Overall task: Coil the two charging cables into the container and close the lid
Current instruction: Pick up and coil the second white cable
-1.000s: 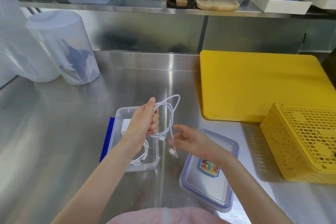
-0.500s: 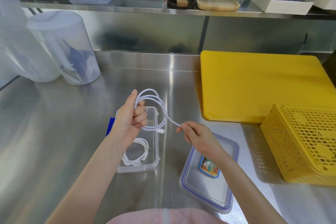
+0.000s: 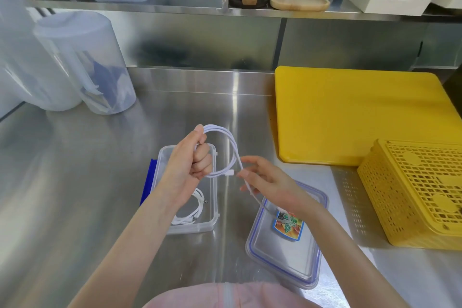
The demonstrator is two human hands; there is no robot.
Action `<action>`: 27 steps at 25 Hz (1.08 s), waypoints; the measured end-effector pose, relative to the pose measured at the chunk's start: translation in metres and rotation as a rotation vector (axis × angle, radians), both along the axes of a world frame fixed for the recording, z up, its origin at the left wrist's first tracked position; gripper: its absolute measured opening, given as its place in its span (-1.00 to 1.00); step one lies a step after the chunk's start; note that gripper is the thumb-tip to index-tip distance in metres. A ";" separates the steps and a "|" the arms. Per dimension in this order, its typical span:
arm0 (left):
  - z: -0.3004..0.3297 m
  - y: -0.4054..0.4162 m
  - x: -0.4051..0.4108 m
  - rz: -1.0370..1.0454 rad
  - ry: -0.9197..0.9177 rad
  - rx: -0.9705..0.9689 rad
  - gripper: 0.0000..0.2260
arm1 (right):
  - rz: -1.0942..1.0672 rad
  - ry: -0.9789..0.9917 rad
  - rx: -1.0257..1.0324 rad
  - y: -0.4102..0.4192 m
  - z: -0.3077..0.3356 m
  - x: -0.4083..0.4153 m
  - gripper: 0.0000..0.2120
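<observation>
Looping above the middle of a steel tabletop (image 3: 75, 182), a white charging cable (image 3: 233, 150) hangs in a few rounds from the left hand (image 3: 190, 167), whose fingers are curled tight into a fist around the gathered strands, thumb pressed on top. One white plug end sticks out of the coil toward the right. The free tail of the same cable runs down and to the right, passing through the right hand (image 3: 270, 182), where thumb and fingertips pinch it lightly while the other fingers spread loosely. Directly beneath the left hand sits a clear rectangular plastic container (image 3: 212, 182) with no lid on it; a second white cable (image 3: 192, 212) already lies coiled on its floor at the near end (its metal plug tips are just visible). A blue flap (image 3: 147, 182) shows along the container's left side. To the right of the container, near the person, its lid (image 3: 287, 252) lies flat on the tabletop, clear with a blue seal line and a colourful sticker, partly under the right wrist. Farther right stands an upturned yellow perforated basket (image 3: 412, 195), and behind it a large yellow cutting board (image 3: 350, 112) lies flat against the back edge. At the far left are two tall translucent plastic jugs (image 3: 82, 62), side by side. A steel shelf (image 3: 250, 11) runs across the back wall, carrying a clear tub, stacked wooden boards and trays, and white boxes. Pink clothing fills the bottom edge.
</observation>
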State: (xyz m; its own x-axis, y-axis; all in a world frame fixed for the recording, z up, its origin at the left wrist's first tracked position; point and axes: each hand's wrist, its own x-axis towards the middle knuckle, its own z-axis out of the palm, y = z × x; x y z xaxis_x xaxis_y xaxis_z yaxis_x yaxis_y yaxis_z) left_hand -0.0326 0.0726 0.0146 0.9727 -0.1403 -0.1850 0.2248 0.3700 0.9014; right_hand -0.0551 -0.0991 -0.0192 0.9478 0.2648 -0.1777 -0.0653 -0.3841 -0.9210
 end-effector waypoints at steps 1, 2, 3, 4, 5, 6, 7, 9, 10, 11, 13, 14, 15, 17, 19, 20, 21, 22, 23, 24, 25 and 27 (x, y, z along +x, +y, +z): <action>0.000 -0.002 -0.001 0.000 -0.014 -0.014 -0.69 | 0.009 0.002 0.026 0.006 0.002 0.000 -0.77; 0.000 -0.003 -0.002 -0.002 -0.025 -0.030 -0.69 | 0.010 -0.007 0.042 0.010 0.002 0.000 -0.79; -0.001 -0.004 -0.004 -0.009 -0.029 -0.052 -0.69 | 0.000 -0.022 0.053 0.013 0.001 0.001 -0.83; -0.002 -0.005 -0.006 -0.028 -0.027 -0.077 -0.70 | -0.020 -0.041 0.065 0.015 0.000 0.002 -0.86; -0.003 -0.007 -0.008 -0.062 -0.022 -0.097 -0.71 | -0.048 -0.056 0.081 0.016 -0.002 0.003 -0.89; -0.005 -0.009 -0.011 -0.113 -0.014 -0.107 -0.73 | -0.075 -0.074 0.096 0.015 -0.004 0.005 -0.89; -0.007 -0.010 -0.013 -0.179 -0.008 -0.103 -0.77 | -0.092 -0.099 0.091 0.014 -0.005 0.006 -0.85; -0.010 -0.010 -0.016 -0.314 -0.008 -0.034 -0.82 | -0.088 -0.151 0.008 0.009 -0.006 0.006 -0.80; -0.011 -0.007 -0.016 -0.379 -0.007 0.027 -0.83 | -0.072 -0.174 -0.057 0.005 -0.005 0.006 -0.80; -0.011 -0.002 -0.015 -0.445 0.007 0.097 -0.79 | -0.044 -0.200 -0.133 0.000 -0.003 0.005 -0.81; -0.011 0.008 -0.012 -0.587 0.053 0.243 -0.71 | 0.070 -0.260 -0.320 -0.010 0.001 0.003 -0.80; -0.010 0.010 -0.012 -0.645 0.073 0.335 -0.70 | 0.151 -0.295 -0.413 -0.012 0.004 0.002 -0.77; -0.009 0.010 -0.012 -0.682 0.091 0.440 -0.69 | 0.227 -0.325 -0.485 -0.012 0.006 0.002 -0.74; -0.007 0.003 -0.013 -0.692 0.107 0.637 -0.66 | 0.326 -0.374 -0.564 -0.008 0.007 0.001 -0.74; -0.006 -0.005 -0.015 -0.662 0.064 0.738 -0.67 | 0.329 -0.411 -0.592 -0.003 0.006 0.001 -0.76; -0.006 -0.008 -0.014 -0.635 0.028 0.741 -0.68 | 0.307 -0.423 -0.581 -0.002 0.006 0.001 -0.78; -0.005 -0.009 -0.014 -0.605 0.001 0.715 -0.69 | 0.272 -0.431 -0.541 -0.002 0.005 0.001 -0.78; -0.005 -0.008 -0.014 -0.573 -0.010 0.666 -0.70 | 0.227 -0.437 -0.489 -0.003 0.006 0.000 -0.76; -0.005 -0.007 -0.014 -0.538 -0.007 0.602 -0.71 | 0.182 -0.439 -0.448 -0.003 0.007 0.000 -0.70; -0.005 -0.005 -0.012 -0.502 0.005 0.536 -0.72 | 0.143 -0.424 -0.422 -0.004 0.007 0.001 -0.61; -0.006 -0.003 -0.011 -0.466 0.018 0.479 -0.71 | 0.112 -0.396 -0.402 -0.005 0.007 0.001 -0.54; -0.006 0.000 -0.008 -0.394 0.045 0.367 -0.69 | 0.072 -0.323 -0.374 -0.005 0.005 -0.002 -0.43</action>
